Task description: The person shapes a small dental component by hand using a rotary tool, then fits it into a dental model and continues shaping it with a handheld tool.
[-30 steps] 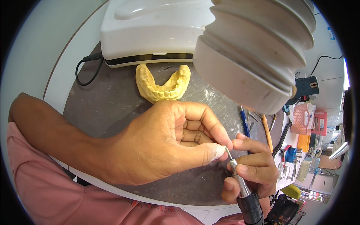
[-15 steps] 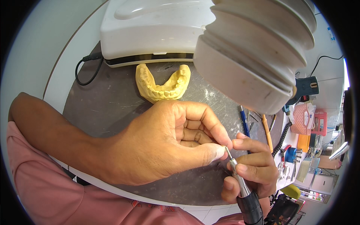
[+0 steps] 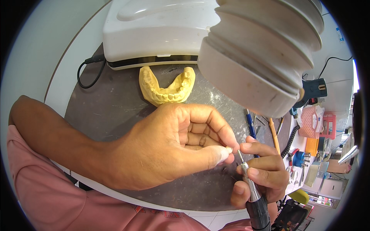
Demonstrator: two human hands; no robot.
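Holds a tiny cream tooth-like piece (image 3: 229,149) in the left hand (image 3: 162,148), pinched between thumb and index finger; grips a rotary handpiece (image 3: 251,187) in the right hand (image 3: 269,164), with its bur (image 3: 240,156) just beside the piece, not touching. As for the piece, looks light, stiff, probably brittle and easy to drop; best taken by its sides, without squeezing hard. Beyond the hands, find a yellow dental cast (image 3: 166,96) on the grey bench (image 3: 115,107); hemmed in at upper right by a bulky ribbed hose nozzle (image 3: 246,81).

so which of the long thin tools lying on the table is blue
The leftmost one, the blue pen-like tool; the stick to its right is light orange-brown.
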